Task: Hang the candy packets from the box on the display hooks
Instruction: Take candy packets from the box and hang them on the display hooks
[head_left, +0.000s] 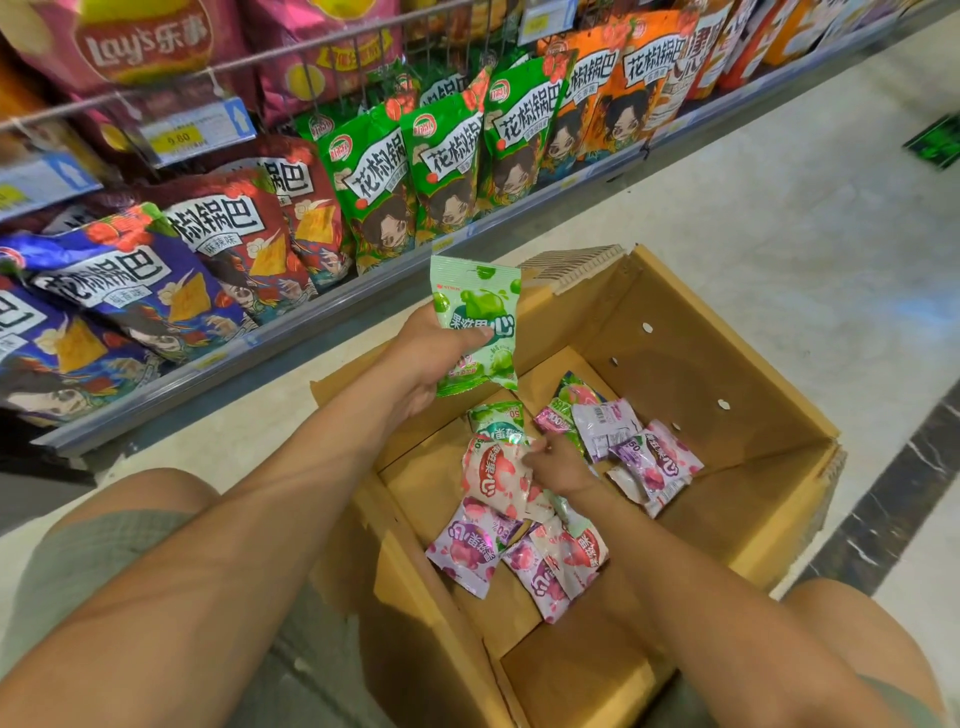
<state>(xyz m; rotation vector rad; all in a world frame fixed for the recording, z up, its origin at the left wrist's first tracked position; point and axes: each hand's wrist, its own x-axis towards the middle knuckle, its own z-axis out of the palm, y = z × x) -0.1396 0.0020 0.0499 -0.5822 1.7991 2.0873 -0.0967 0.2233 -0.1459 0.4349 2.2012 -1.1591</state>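
An open cardboard box (691, 374) stands on the floor between my knees. Several candy packets lie in its bottom, pink, purple and green. My left hand (426, 358) grips a green candy packet (475, 322) upright above the box's far left edge, thumb across its front. My right hand (558, 462) is down inside the box, fingers curled at the edge of a pink packet (496, 475) that lies beside another green packet (496, 418). Whether it grips the pink packet is not plain. No display hooks are in view.
A low shelf (291, 332) runs along the left and back, packed with large snack bags, green ones (415, 171) nearest the box. Price labels (192, 135) sit on a wire rail above. Pale floor (753, 208) lies to the right, with a dark strip (904, 488).
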